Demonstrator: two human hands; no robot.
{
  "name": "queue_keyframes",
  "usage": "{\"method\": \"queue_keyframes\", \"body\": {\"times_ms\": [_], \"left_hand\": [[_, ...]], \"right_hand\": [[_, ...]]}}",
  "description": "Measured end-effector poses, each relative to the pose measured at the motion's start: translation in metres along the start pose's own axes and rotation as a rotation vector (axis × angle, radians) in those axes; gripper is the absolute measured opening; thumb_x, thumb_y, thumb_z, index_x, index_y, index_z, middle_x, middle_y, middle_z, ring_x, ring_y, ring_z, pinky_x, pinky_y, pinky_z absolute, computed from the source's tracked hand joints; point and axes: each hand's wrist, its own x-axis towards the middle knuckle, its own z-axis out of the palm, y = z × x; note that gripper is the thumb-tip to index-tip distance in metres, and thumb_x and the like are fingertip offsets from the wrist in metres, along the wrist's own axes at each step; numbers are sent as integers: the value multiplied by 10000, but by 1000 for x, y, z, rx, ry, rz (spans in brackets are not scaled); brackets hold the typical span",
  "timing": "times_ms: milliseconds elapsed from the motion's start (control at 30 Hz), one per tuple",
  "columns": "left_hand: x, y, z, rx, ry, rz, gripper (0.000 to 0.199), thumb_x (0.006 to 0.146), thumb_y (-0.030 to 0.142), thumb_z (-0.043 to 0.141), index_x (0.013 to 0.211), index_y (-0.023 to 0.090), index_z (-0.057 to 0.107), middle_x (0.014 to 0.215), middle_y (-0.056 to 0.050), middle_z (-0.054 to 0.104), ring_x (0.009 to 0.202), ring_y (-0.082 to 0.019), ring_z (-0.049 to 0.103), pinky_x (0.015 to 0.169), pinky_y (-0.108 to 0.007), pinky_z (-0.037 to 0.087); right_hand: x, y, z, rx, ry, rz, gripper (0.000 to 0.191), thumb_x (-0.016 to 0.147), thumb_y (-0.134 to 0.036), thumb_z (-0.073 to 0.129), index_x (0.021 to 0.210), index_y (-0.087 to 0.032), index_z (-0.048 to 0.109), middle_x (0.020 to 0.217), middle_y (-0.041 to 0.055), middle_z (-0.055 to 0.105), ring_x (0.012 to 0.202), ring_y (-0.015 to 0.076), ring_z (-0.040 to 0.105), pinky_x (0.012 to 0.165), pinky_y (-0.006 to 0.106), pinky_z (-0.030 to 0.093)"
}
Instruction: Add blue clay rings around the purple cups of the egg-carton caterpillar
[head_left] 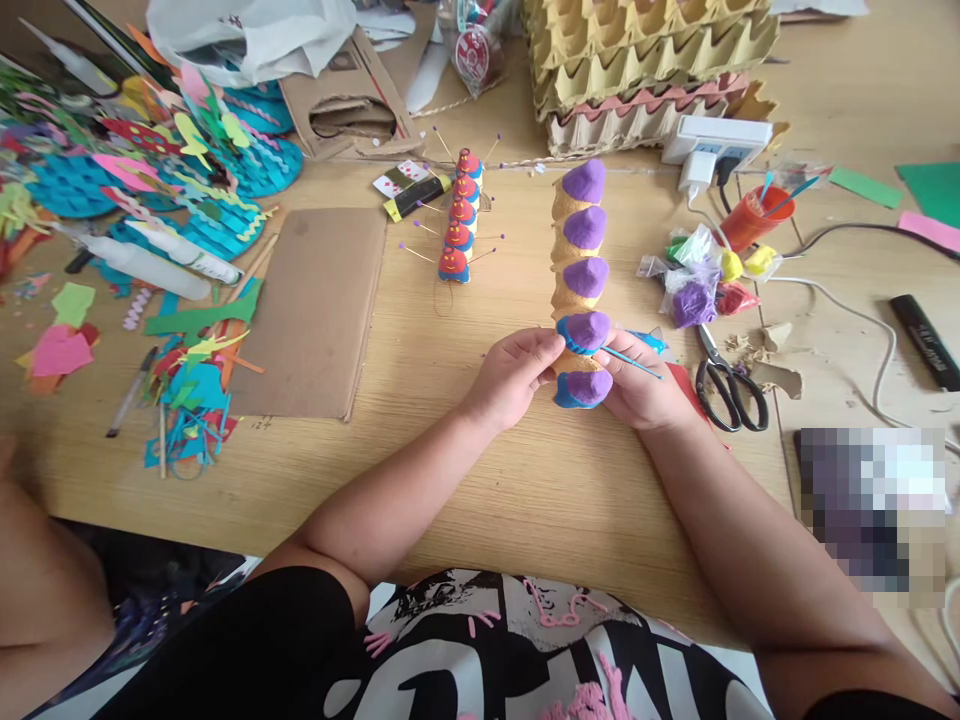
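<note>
A strip of egg carton [568, 249] stands out in front of me, its row of bumps topped with purple clay. Blue clay wraps the lower part of the two bumps nearest me. My left hand [512, 378] is closed on the strip's left side, thumb and fingertips at the second-nearest bump. On the other side my right hand [643, 385] is closed around the strip's near end. A thin blue modelling tool [634, 362] sticks out across its fingers; how it is gripped is partly hidden. Further left stands a finished-looking red and blue egg-carton caterpillar [459, 222] with pin-like legs.
Black-handled scissors [731, 385], bagged clay [694, 295] and an orange cup [757, 215] lie right. Egg trays [645, 70] and a power strip [716, 138] stand behind. Left are a cardboard sheet [307, 310], paper scraps [195, 390] and glue bottles [142, 262]. Another person's arm [45, 570] shows.
</note>
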Motion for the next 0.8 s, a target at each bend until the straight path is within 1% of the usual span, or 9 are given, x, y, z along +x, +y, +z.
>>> {"method": "queue_keyframes", "body": {"times_ms": [100, 200, 300, 367, 433, 600, 700, 800], "left_hand": [[1, -2, 0, 16, 12, 28, 512, 654, 600, 1064, 849, 197, 813, 826, -12, 797, 723, -134, 698, 649, -275, 495], [0, -2, 2, 12, 29, 58, 530, 614, 608, 1076, 830, 192, 828, 818, -6, 805, 726, -129, 702, 659, -268, 509], [0, -2, 4, -1, 27, 82, 518, 612, 599, 1079, 814, 188, 836, 812, -4, 807, 746, -127, 712, 690, -263, 530], [0, -2, 4, -2, 34, 90, 514, 614, 597, 1079, 809, 189, 835, 807, -5, 803, 749, -129, 711, 691, -265, 527], [0, -2, 3, 6, 40, 82, 527, 604, 609, 1078, 810, 191, 831, 812, -8, 801, 751, -135, 710, 678, -272, 517], [0, -3, 1, 7, 4, 66, 554, 621, 661, 1058, 790, 191, 819, 768, -8, 771, 693, -121, 661, 626, -270, 478], [1, -3, 1, 2, 11, 66, 556, 606, 660, 1064, 783, 195, 816, 763, 1, 770, 679, -114, 658, 623, -266, 482], [1, -2, 2, 13, 18, 68, 552, 598, 647, 1071, 809, 196, 832, 795, 1, 798, 719, -124, 700, 686, -274, 537]], "right_hand": [[-1, -1, 1, 10, -8, 21, 367, 806, -511, 986, 1058, -300, 822, 997, 27, 868, 1063, 277, 838, 962, 478, 708], [-2, -3, 4, 35, -29, 38, 357, 822, -482, 977, 1075, -283, 822, 1035, 46, 877, 1167, 300, 823, 1016, 491, 688], [-3, -4, 6, 30, -45, 41, 280, 847, -471, 953, 1023, -297, 823, 1069, 29, 889, 1266, 311, 799, 1047, 485, 671], [-3, -3, 6, 16, -50, 33, 236, 859, -478, 938, 981, -313, 820, 1077, 9, 891, 1299, 308, 791, 1053, 482, 669], [-3, -2, 6, 12, -56, 23, 234, 863, -486, 932, 990, -322, 824, 1083, 1, 890, 1288, 293, 799, 1060, 481, 670], [-2, -2, 5, 19, -43, 23, 300, 845, -485, 956, 1062, -312, 842, 1055, 15, 898, 1135, 257, 835, 1035, 443, 679], [-2, -3, 4, 24, -60, 25, 303, 839, -481, 966, 1055, -309, 842, 1035, 14, 893, 1151, 264, 833, 1029, 443, 683], [-1, -3, 4, 0, -83, 28, 285, 847, -498, 954, 1022, -308, 833, 1040, 10, 887, 1195, 273, 825, 1030, 456, 690]]}}
